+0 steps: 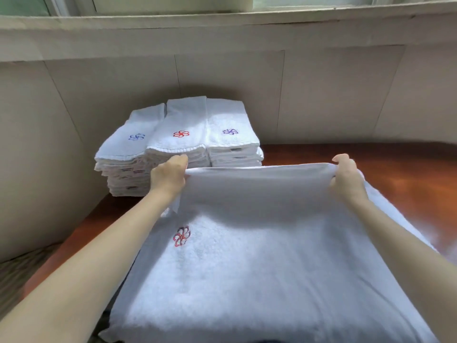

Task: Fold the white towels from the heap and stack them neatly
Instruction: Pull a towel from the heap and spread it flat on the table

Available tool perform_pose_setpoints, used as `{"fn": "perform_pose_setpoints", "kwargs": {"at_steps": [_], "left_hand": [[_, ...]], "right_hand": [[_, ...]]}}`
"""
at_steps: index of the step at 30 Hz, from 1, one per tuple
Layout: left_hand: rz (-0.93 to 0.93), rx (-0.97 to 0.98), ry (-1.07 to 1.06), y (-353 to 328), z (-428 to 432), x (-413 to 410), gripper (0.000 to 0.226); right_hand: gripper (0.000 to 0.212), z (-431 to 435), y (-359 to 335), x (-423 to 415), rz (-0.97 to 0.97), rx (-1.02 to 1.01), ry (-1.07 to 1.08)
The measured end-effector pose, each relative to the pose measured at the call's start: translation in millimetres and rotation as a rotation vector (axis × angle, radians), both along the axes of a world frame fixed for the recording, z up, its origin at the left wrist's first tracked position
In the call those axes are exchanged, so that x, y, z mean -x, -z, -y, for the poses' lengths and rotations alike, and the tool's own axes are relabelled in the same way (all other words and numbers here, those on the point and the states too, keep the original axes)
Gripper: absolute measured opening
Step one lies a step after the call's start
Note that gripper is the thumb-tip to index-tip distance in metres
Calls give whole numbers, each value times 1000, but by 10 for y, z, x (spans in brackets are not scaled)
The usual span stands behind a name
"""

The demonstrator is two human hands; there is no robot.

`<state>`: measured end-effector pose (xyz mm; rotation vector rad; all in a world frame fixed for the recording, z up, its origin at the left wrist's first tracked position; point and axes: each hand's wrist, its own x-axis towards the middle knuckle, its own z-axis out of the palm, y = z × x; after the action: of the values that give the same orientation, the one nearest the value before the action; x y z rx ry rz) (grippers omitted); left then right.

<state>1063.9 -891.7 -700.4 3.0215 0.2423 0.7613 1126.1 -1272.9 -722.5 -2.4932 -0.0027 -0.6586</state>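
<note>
A white towel point(259, 256) with a red and dark embroidered flower lies spread in front of me over the wooden table point(408, 179). My left hand point(169, 177) pinches its far left corner and my right hand point(346, 178) pinches its far right corner. The far edge is lifted off the table and stretched between both hands. Behind it, against the wall, three stacks of folded white towels point(178, 144) stand side by side, with a blue, a red and a purple flower on top.
A beige panelled wall point(321, 95) rises right behind the stacks, with a window ledge above. The table's left edge runs beside my left forearm, with a patterned surface point(14, 273) below it. Bare reddish wood shows to the right.
</note>
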Motion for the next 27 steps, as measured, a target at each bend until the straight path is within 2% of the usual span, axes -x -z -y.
{"fn": "perform_pose_setpoints", "kwargs": {"at_steps": [2,5,7,10,12,14,17,20,23,27], "left_hand": [[-11,-84,0,-6,-32,9,17],[-156,-202,-45,136,-83,142,20],[-190,-219,-60,287,-134,299,21],[-116,-198,51,456,-191,596,34],[-10,-279,99,480,-221,777,42],[144,-347,77,429,-263,875,32],[270,-365,11,256,-307,913,22],[149,-154,-67,52,-302,796,24],[39,198,-188,-52,-322,592,25],[7,707,-71,96,-296,606,35]], "right_hand": [[53,28,19,33,-27,22,-54],[35,55,259,237,-114,140,-116],[26,43,482,417,-156,193,-111],[21,7,706,611,-185,230,-20],[16,-17,704,667,-142,187,55],[12,-49,609,692,-68,45,138],[9,-92,484,704,22,-119,168],[12,-159,479,746,28,-172,140],[13,-175,599,826,-24,-190,86],[18,-100,816,946,-120,-217,65]]}}
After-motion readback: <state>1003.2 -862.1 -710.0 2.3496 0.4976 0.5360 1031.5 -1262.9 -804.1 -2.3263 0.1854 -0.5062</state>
